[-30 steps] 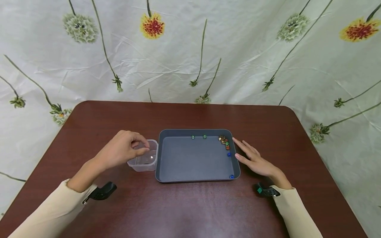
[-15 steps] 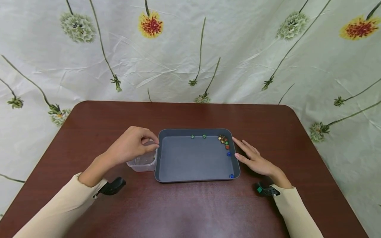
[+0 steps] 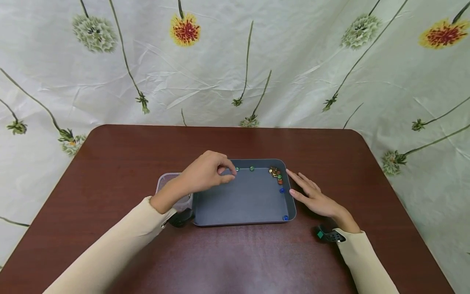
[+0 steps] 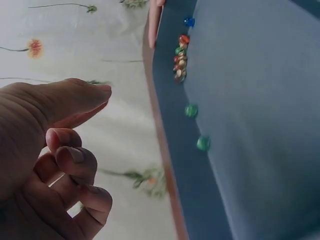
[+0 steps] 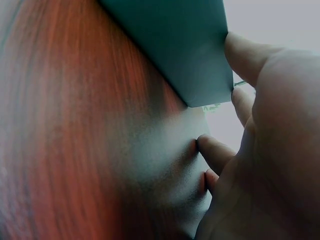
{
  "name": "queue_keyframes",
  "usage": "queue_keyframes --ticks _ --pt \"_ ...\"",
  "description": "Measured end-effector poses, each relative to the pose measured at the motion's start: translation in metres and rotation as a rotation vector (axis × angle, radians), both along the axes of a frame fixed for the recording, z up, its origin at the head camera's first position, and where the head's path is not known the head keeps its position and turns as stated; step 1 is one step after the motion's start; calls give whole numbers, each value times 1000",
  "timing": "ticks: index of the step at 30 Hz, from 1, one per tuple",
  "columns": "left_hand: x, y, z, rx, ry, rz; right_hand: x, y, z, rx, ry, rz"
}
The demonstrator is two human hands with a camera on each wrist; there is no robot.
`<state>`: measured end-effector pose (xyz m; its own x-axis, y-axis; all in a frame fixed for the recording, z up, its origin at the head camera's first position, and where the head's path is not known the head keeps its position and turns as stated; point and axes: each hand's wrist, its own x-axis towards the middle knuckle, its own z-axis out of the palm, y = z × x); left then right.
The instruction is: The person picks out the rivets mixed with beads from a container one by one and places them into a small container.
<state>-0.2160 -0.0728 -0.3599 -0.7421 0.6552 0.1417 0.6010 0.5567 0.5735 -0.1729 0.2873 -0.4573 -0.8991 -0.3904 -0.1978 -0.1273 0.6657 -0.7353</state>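
My left hand [image 3: 210, 171] hovers over the left part of a grey tray [image 3: 238, 223]. Its thumb and index finger stand a little apart, and the other fingers curl loosely in the left wrist view, with nothing visible between them. Two green marbles [image 4: 191, 110] lie along the tray's far edge, the left one close to my fingertips in the head view. On the right side of the tray sit a cluster of gold, red and green marbles [image 3: 274, 172] and two blue marbles [image 3: 285, 218]. My right hand [image 3: 315, 200] touches the tray's right rim with extended fingers, some resting on the table.
A clear plastic container [image 3: 167, 177] stands against the tray's left side, partly hidden under my left wrist. Both stand on a dark red-brown table [image 3: 235, 257]. A floral cloth [image 3: 220, 81] hangs behind the table.
My left hand has moved right, from above the plastic container to over the tray. The right hand stays at the tray's rim, and the marbles look unmoved.
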Motion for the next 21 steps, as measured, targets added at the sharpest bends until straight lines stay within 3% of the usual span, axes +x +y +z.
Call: queue_keyframes --ticks 11,21 --pt "-42 67 -32 19 -137 -122 -2 2 -1 8 -6 -5" --pt "-56 120 -57 -68 -167 -164 -2 1 0 -3 -26 -11"
